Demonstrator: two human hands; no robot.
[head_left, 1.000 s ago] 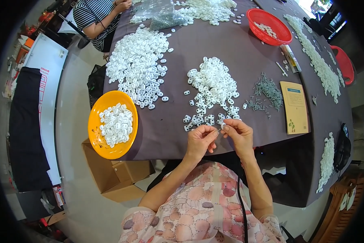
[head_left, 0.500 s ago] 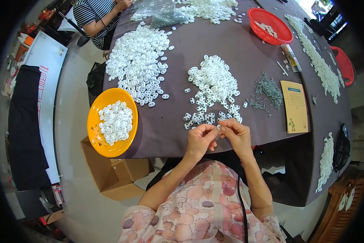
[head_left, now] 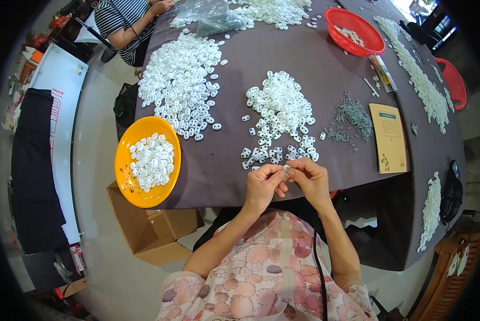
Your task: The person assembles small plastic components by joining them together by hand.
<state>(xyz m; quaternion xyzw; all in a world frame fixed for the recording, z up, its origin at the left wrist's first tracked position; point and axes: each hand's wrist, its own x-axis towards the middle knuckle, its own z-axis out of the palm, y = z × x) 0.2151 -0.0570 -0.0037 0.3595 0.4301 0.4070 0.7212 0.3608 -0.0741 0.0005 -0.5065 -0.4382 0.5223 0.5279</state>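
My left hand (head_left: 264, 184) and my right hand (head_left: 310, 181) meet at the table's near edge, fingertips closed together on a small white plastic piece (head_left: 286, 168). Fingers cover most of that piece. Just beyond them spreads a pile of white two-holed plastic pieces (head_left: 283, 104), with loose ones trailing close to my fingertips. To its right lies a heap of small grey screws or plugs (head_left: 355, 120); which of the two I cannot tell. An orange oval plate (head_left: 123, 179) at the left holds more white pieces (head_left: 153, 160).
A larger heap of white oval pieces (head_left: 178, 75) covers the table's left side. At the back right stands a red basket (head_left: 376, 48); nearer lies a yellow-brown booklet (head_left: 389, 139). A cardboard box (head_left: 160, 235) sits below the plate. Another person's arm (head_left: 130, 35) reaches in at the far left.
The white piece between my fingertips has turned slightly. My hands stay in nearly the same place, and the piles look unchanged.
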